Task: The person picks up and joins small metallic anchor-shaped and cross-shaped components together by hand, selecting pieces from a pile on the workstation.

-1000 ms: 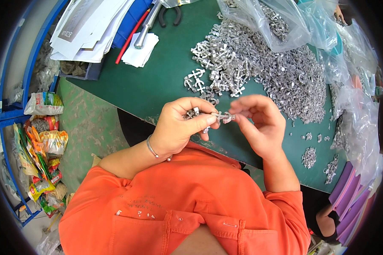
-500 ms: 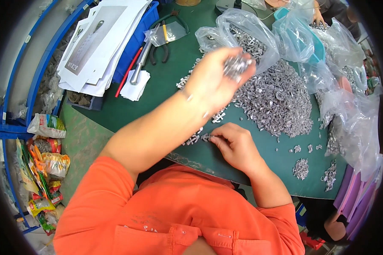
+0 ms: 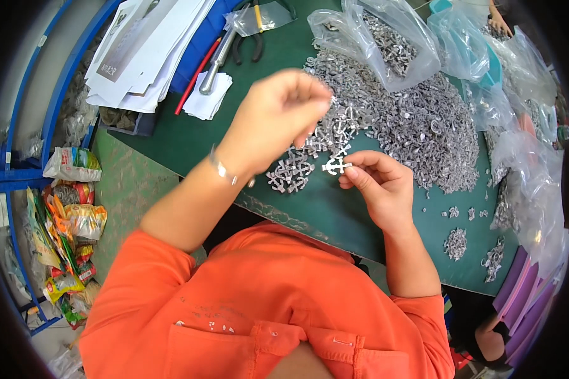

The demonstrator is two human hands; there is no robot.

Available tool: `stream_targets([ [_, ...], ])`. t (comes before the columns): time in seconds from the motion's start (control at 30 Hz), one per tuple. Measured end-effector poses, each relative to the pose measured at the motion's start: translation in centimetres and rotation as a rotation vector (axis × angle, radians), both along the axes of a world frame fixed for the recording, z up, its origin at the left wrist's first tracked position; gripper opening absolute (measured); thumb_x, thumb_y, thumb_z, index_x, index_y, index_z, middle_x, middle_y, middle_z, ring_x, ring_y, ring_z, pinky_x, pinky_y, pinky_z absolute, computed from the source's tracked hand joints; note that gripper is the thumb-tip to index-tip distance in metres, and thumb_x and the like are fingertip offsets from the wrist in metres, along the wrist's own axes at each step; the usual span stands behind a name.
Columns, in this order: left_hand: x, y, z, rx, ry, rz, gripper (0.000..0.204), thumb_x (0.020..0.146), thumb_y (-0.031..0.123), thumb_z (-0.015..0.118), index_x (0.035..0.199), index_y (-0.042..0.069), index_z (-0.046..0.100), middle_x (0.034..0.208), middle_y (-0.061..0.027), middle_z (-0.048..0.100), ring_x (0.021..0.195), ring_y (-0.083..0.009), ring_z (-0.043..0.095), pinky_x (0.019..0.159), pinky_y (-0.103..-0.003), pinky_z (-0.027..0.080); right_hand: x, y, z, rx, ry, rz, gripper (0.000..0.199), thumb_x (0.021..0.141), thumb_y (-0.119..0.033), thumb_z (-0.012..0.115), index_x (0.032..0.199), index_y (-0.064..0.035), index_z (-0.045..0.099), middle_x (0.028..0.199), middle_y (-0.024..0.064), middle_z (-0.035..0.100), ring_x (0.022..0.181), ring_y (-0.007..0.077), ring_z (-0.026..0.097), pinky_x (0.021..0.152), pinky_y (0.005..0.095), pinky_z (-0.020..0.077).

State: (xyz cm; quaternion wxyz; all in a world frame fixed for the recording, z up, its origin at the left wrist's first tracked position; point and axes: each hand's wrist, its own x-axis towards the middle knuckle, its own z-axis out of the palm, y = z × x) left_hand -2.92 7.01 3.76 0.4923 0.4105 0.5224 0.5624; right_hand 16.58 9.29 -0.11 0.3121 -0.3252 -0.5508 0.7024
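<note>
An anchor-shaped flat silver metal piece (image 3: 335, 166) is pinched between the thumb and fingers of my right hand (image 3: 380, 188), above the table's near part. My left hand (image 3: 281, 114) hangs over the near-left side of the metal pieces, fingers curled together and slightly blurred; what they hold, if anything, I cannot make out. Below that hand lies a cluster of similar anchor-shaped pieces (image 3: 291, 175). Right of it, a large heap of small grey metal parts (image 3: 433, 136) spreads across the green table (image 3: 360, 218).
Clear plastic bags (image 3: 411, 69) rest on the heap's far side. Small part piles (image 3: 455, 244) lie at right. At left are pliers (image 3: 258, 45), a red pencil (image 3: 198, 76), a metal-shafted tool (image 3: 215, 66) and paper sheets (image 3: 139, 57). Another person's hand (image 3: 499, 22) reaches in at far right.
My left hand, earlier raised palm-up with a handful of metal pieces, has come down and turned over, that handful no longer visible. My right hand has lifted, showing the anchor-shaped piece.
</note>
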Motion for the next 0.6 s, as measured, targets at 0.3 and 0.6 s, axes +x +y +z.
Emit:
stream_targets([
  [0.3,1.2,-6.5,-3.3,-0.303,-0.274,-0.116,0.014,0.085,0.009,0.057,0.091,-0.004,0.056,0.076,-0.0105,0.062,0.063,-0.017,0.063,0.055,-0.024,0.051,-1.1,-0.4,-1.1,0.353,0.034,0.076,0.016,0.075,0.01,0.06,0.091,0.0048,0.059,0.09,0.0115,0.059,0.079,0.015,0.059,0.067,0.0237,0.0493],
  [0.6,1.7,-7.2,-5.1,0.03,-0.271,0.019,0.013,0.085,0.004,0.055,0.096,-0.003,0.054,0.092,-0.0135,0.059,0.077,-0.019,0.063,0.067,-0.028,0.054,-1.7,-1.1,-0.3,0.331,0.122,-0.025,0.017,0.072,0.012,0.062,0.086,0.0031,0.059,0.091,0.0122,0.059,0.08,0.0195,0.06,0.071,0.029,0.0501],
])
